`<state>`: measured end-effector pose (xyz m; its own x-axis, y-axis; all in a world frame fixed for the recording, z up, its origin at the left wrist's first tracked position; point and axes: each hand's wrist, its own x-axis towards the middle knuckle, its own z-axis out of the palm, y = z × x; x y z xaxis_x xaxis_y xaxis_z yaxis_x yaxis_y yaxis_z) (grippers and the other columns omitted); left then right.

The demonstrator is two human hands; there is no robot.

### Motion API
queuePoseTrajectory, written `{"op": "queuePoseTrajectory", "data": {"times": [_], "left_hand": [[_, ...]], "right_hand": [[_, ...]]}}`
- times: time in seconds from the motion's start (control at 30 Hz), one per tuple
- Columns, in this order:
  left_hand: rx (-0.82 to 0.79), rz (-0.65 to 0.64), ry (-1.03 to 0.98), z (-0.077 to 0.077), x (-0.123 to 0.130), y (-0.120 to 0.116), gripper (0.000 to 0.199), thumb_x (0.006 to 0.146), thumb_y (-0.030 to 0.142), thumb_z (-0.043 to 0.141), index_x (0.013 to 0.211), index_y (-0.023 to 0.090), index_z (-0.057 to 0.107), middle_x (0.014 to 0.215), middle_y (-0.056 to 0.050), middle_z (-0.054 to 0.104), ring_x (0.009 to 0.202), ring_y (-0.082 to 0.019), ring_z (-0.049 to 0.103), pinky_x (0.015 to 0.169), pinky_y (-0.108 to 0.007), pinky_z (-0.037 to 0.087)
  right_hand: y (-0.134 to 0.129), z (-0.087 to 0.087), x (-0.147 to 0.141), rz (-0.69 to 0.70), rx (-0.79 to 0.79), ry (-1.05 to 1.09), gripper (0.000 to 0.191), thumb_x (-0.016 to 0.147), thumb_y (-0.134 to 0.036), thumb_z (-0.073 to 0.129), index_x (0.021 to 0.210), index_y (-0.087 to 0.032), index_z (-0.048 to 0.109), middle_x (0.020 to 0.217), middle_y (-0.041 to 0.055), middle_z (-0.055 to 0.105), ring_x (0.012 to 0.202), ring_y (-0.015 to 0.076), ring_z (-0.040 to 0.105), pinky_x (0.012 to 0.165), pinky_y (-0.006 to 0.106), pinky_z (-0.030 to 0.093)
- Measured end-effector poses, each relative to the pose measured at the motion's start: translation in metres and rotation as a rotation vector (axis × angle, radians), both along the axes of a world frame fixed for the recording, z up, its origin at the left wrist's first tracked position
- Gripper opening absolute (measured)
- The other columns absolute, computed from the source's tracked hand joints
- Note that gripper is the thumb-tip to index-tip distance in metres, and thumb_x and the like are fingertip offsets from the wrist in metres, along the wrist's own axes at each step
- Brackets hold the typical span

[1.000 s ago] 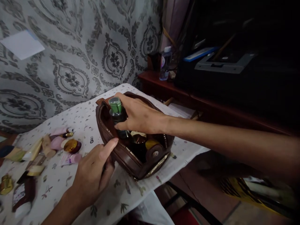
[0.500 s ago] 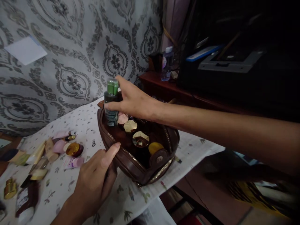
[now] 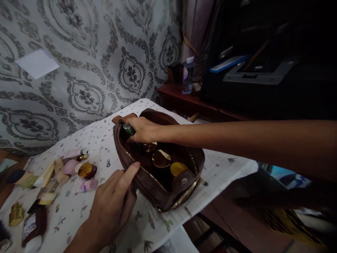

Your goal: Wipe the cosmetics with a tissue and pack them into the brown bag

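A brown leather bag (image 3: 155, 182) lies unzipped on the white patterned cloth. Inside its far left end, my right hand (image 3: 140, 130) grips a green bottle (image 3: 128, 130), of which only the top shows. Several round gold lids, among them a shiny one (image 3: 161, 159) and a yellow one (image 3: 178, 169), sit in the bag to the right of that bottle. My left hand (image 3: 114, 200) pinches the bag's near rim, thumb on top beside the zip and the other fingers against the outside.
Tubes, a gold-lidded jar (image 3: 86, 170), a small gold bottle (image 3: 16, 214) and a dark bottle (image 3: 34, 225) lie on the cloth (image 3: 100, 149) at left. A clear bottle (image 3: 188, 75) stands on a red-brown shelf (image 3: 173, 92). A patterned curtain hangs behind.
My right hand has lowered the green bottle from above the bag's rim down into its far left end. My left hand keeps its hold on the near rim.
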<state>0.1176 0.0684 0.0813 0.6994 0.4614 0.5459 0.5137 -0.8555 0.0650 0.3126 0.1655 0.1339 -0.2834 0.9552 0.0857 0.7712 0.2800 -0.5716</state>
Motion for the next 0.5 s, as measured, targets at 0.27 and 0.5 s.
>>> {"op": "queuePoseTrajectory", "data": {"times": [0.27,0.5], "left_hand": [[0.031,0.004,0.020,0.001,-0.001,0.000,0.056,0.094,0.008,0.043,0.148,0.019,0.036,0.081,-0.003,0.066,0.069,-0.016,0.065,0.058,-0.023,0.053],[0.029,0.018,0.053,0.004,0.000,-0.001,0.053,0.095,0.011,0.041,0.147,0.018,0.034,0.078,-0.002,0.066,0.067,-0.016,0.065,0.056,-0.023,0.054]], "right_hand": [[-0.007,0.009,0.001,0.042,-0.107,-0.116,0.038,0.082,-0.022,0.074,0.118,-0.020,0.061,0.118,0.0072,0.066,0.112,0.0241,0.064,0.086,0.028,0.048],[-0.011,0.010,0.005,0.092,-0.097,-0.173,0.052,0.085,-0.022,0.071,0.135,-0.022,0.054,0.136,0.0075,0.060,0.121,0.0251,0.060,0.092,0.028,0.047]]}}
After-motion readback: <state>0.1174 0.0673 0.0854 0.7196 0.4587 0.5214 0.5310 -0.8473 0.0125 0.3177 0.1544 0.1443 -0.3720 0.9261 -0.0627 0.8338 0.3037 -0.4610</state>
